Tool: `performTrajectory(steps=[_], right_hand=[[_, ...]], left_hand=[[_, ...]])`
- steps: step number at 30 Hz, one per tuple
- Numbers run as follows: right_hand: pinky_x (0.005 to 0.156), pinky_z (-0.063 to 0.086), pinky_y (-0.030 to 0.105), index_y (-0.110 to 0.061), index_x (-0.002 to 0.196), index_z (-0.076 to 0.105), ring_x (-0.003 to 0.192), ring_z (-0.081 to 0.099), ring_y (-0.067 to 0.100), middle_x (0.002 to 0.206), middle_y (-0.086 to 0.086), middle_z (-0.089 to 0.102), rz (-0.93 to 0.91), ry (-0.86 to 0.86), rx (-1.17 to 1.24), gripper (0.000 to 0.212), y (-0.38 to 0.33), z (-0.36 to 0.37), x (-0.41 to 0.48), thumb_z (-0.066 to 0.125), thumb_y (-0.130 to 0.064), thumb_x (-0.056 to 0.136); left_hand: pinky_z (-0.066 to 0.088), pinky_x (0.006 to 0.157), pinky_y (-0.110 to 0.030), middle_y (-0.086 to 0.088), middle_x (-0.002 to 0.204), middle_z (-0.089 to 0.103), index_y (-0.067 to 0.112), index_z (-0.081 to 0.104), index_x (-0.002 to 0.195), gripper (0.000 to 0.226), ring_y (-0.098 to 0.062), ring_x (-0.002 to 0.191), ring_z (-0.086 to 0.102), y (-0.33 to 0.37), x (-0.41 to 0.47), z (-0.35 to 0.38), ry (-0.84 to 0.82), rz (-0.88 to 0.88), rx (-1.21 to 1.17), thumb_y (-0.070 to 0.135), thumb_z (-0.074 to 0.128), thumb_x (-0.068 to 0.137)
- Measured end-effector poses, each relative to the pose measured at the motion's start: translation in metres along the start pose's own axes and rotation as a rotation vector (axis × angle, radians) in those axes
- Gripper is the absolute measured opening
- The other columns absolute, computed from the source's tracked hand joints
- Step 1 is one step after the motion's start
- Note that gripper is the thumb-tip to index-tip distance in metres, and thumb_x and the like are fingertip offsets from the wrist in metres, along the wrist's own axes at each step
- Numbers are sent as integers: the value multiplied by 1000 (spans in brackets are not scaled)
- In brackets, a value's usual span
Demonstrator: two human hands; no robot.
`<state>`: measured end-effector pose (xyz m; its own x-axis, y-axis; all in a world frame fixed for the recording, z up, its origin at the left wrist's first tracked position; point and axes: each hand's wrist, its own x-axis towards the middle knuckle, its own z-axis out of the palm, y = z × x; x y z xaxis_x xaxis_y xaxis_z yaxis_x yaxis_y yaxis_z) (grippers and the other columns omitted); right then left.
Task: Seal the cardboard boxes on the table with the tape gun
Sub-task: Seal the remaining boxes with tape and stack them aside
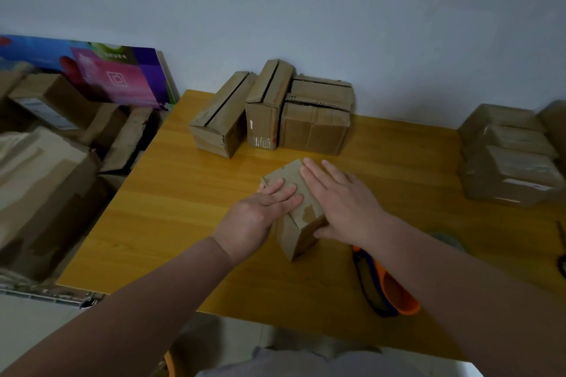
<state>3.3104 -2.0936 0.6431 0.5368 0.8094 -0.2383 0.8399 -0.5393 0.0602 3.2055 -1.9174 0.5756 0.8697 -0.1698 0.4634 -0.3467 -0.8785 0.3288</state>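
Small box [284,176] on table [183,223], flaps held flat: left hand [260,214] fingers together, right hand [346,202] fingers slightly spread. Tape gun [386,288] just right of box, untouched. Risk: lifting rt hand for gun, flaps popping up, crooked seal.

We are pressing down the top of a small brown cardboard box [298,239] lying mid-table. The orange-and-blue tape gun [389,288] is lying just right of it. Four unsealed boxes [269,110] are standing by the wall, and stacked boxes [508,159] are sitting at the table's right edge.
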Motion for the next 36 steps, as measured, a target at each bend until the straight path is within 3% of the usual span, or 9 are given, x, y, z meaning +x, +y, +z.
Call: performTrajectory(steps=[6, 13, 18, 23, 32, 35, 36], right_hand=[[117, 18, 46, -19, 150, -21, 147, -14, 22, 156, -6, -30, -22, -103, 38, 129, -4, -11, 11, 80, -41, 72], [118, 19, 42, -19, 150, -19, 147, -17, 19, 156, -6, -28, -52, -100, 58, 130, -5, -13, 7, 82, -32, 71], [111, 30, 35, -22, 150, -21, 146, -18, 16, 155, -10, -31, -85, -76, 93, 126, -3, -5, -18, 79, -35, 74], [107, 37, 32, -27, 149, -21, 145, -18, 12, 151, -17, -31, -97, -70, 141, 121, 2, -3, -40, 77, -31, 77], [112, 31, 32, -31, 153, 8, 145, 1, 3, 158, -17, 5, -43, 5, 255, 91, 12, -1, -73, 69, -24, 85], [108, 32, 31, -33, 151, 19, 143, 17, -1, 156, -17, 20, -5, 35, 268, 80, 10, -3, -80, 66, -25, 87], [104, 34, 26, -34, 150, 23, 134, 30, -9, 154, -18, 24, 14, 41, 265, 75, 8, -5, -83, 65, -26, 88]], left_hand=[[43, 100, -51, -12, 127, 61, 8, 63, 123, 39, -30, 125, 48, -1, 0, -2, 4, 16, -3, 12, 43, 89], [46, 98, -52, -12, 127, 61, 9, 64, 121, 49, -31, 123, 52, 3, 0, -2, 72, -36, -60, -11, 69, 77], [49, 95, -51, -11, 123, 64, 9, 66, 120, 43, -30, 119, 57, 5, 3, -5, 72, -59, -60, -5, 64, 80], [47, 98, -50, -11, 123, 64, 9, 66, 120, 50, -31, 119, 56, 7, 3, -7, 58, -73, -52, -12, 71, 75], [46, 95, -53, -11, 121, 65, 9, 68, 116, 50, -33, 115, 59, 20, 9, -9, 25, -70, -35, -13, 73, 72], [46, 94, -54, -12, 120, 65, 8, 68, 116, 50, -34, 114, 59, 22, 14, -10, 18, -79, -20, -13, 74, 71], [46, 95, -51, -12, 120, 65, 8, 68, 116, 50, -34, 114, 59, 21, 14, -10, 9, -80, -6, -13, 74, 71]])
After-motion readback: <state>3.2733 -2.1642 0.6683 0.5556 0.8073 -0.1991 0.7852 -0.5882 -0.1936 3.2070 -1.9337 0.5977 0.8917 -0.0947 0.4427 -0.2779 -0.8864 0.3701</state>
